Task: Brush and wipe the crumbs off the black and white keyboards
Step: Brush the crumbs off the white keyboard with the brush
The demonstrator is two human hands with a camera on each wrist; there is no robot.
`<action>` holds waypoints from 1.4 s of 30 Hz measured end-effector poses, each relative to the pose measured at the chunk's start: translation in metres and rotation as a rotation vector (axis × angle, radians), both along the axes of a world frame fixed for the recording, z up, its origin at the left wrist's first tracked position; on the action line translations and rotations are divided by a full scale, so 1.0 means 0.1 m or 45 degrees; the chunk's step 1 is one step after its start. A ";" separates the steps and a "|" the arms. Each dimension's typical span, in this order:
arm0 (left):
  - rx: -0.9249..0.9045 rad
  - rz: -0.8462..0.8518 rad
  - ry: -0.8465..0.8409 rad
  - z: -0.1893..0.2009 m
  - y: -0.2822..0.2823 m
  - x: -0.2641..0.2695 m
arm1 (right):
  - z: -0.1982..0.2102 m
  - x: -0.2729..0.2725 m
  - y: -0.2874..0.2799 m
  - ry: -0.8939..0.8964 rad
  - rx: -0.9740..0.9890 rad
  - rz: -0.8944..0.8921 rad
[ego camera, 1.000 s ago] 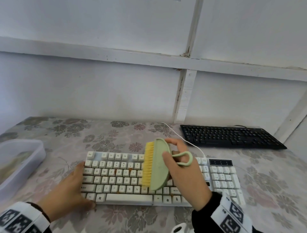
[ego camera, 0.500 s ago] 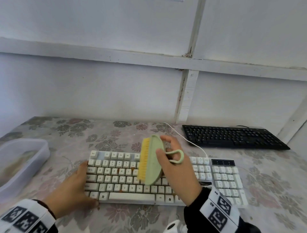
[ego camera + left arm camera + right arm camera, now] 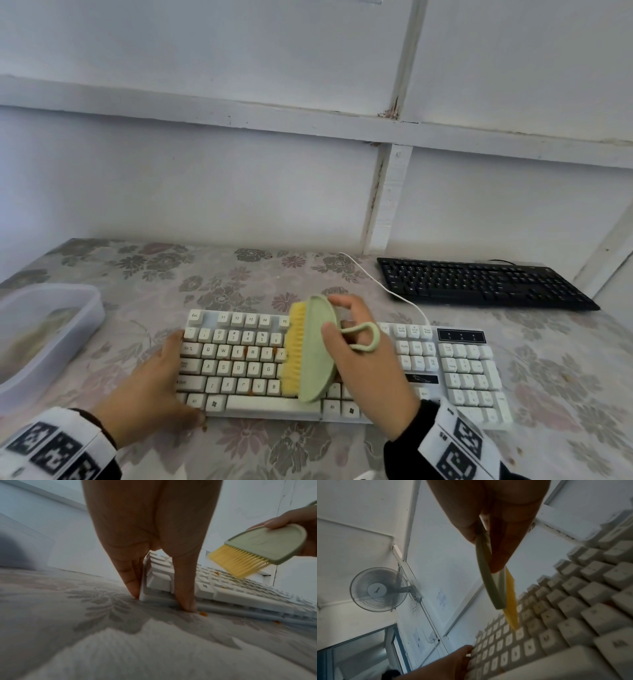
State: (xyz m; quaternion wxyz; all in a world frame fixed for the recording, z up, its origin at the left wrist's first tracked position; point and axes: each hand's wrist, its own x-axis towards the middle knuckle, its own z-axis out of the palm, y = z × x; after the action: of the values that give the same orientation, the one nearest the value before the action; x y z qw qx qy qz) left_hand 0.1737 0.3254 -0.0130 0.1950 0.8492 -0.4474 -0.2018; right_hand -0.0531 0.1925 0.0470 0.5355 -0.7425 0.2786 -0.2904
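Brush [image 3: 313, 349] has swept leftward over white keyboard [image 3: 239, 370], right hand [image 3: 370, 370] gripping it.
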 end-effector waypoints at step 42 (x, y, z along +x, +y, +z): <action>-0.010 -0.043 -0.003 -0.01 0.00 0.00 | -0.08 0.11 0.06 0.045 -0.033 0.095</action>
State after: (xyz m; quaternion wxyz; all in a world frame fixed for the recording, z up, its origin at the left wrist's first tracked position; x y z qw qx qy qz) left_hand 0.1740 0.3250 -0.0142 0.1946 0.8409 -0.4627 -0.2023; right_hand -0.0418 0.1985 0.0387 0.5314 -0.7641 0.2565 -0.2606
